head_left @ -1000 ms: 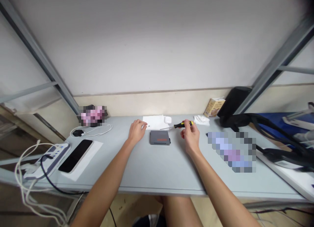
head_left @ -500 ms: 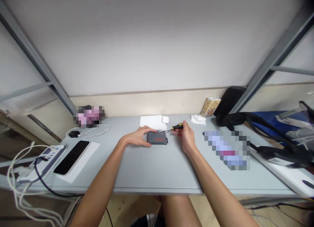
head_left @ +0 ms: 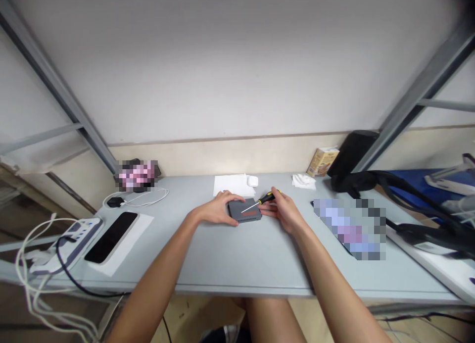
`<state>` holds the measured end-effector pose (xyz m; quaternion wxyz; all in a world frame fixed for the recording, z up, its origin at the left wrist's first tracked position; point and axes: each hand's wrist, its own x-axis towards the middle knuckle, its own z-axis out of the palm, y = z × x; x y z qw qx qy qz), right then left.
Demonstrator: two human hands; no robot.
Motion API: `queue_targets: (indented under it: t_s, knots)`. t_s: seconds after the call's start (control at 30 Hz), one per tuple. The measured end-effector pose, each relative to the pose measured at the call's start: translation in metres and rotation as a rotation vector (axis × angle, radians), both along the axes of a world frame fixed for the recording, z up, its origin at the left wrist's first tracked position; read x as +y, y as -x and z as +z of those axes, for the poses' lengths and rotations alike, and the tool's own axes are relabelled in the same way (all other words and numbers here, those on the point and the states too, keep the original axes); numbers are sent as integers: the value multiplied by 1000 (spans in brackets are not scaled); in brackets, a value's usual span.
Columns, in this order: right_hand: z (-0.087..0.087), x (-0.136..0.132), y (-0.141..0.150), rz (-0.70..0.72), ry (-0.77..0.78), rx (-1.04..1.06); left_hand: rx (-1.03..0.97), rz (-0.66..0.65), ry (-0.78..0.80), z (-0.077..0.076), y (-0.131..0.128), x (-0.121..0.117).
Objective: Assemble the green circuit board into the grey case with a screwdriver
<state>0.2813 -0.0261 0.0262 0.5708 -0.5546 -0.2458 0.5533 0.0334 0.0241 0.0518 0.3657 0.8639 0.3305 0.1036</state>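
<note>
A small dark grey metal box (head_left: 243,216) with red lettering and a row of vent slots lies on the desk, turned slightly. My left hand (head_left: 218,209) grips its left end, thumb at the front edge and fingers at the back. In my right hand (head_left: 286,210) is a screwdriver (head_left: 266,198) with a black and yellow handle. Its thin shaft slants down to the left over the box's top; whether the tip touches, I cannot tell. Some fingers of my right hand are stretched beside the box's right side. Behind the box lies a white sheet of paper (head_left: 232,183).
A white earbud case (head_left: 253,181) sits by the paper. Crumpled tissue (head_left: 303,181) and a yellow carton (head_left: 322,161) stand back right. To the left are a phone (head_left: 112,237), a power strip (head_left: 70,246) and cables. A black headset (head_left: 374,182) lies at the right.
My left hand came from the paper to the box and took hold of its left end. The box has turned a little. The screwdriver has moved over the box's top.
</note>
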Motion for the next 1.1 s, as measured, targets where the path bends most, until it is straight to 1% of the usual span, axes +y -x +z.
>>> queue_targets:
  t_s: [0.1, 0.37, 0.47, 0.6, 0.67, 0.73, 0.77, 0.83, 0.93, 1.0, 1.1]
  knots:
    - [-1, -1, -2, -1, 1, 4, 2, 5, 9, 0, -1, -1]
    - [-4, 0, -3, 12, -32, 58, -39, 24, -55, -5, -6, -4]
    - [-2, 0, -3, -33, -75, 41, -44, 39, -55, -6, -8, -6]
    - [3, -1, -2, -167, -200, -10, -49, 39, -45, -7, -12, -10]
    - [7, -2, 1, -239, -320, -29, -49, 39, -44, -8, -15, -11]
    - [11, -1, 7, -281, -430, -35, -54, 42, -46, -10, -16, -12]
    - [13, 1, 12, -273, -452, -37, -58, 42, -49, -11, -17, -12]
    - [17, 9, 23, -231, -417, -62, -69, 43, -58, -14, -17, -11]
    - [19, 26, 42, -60, -309, -51, -87, 49, -81, -19, -18, -9]
    - [16, 37, 51, -26, -255, -16, -114, 54, -89, -23, -19, -9]
    - [8, 44, 56, 6, -271, -35, -136, 71, -82, -29, -21, -11]
